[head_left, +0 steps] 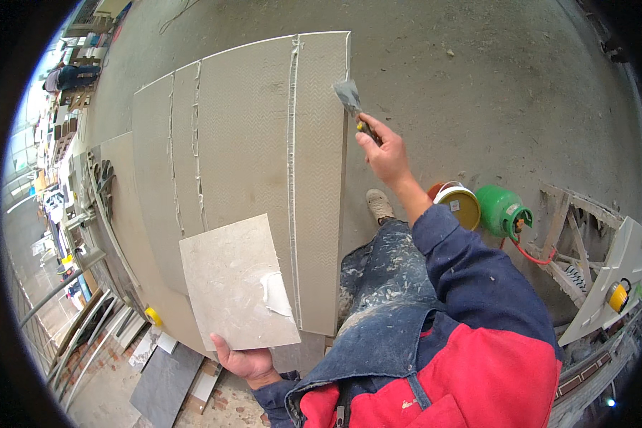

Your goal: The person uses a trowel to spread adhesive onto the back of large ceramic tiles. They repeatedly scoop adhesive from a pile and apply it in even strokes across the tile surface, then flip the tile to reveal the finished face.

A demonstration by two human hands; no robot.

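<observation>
Panel (246, 143): lay seams (292, 128) up, presumably for access.
Right hand (386, 153): was closed round knife (347, 95) at panel's right edge.
Left hand (248, 362): clamped board (225, 278) over panel's near end, likely keeping paste (277, 294) close.

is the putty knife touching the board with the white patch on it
Apart. The head view shows a clear gap: the large panel shows between the putty knife, in the right hand, and the board, in the left hand.
</observation>
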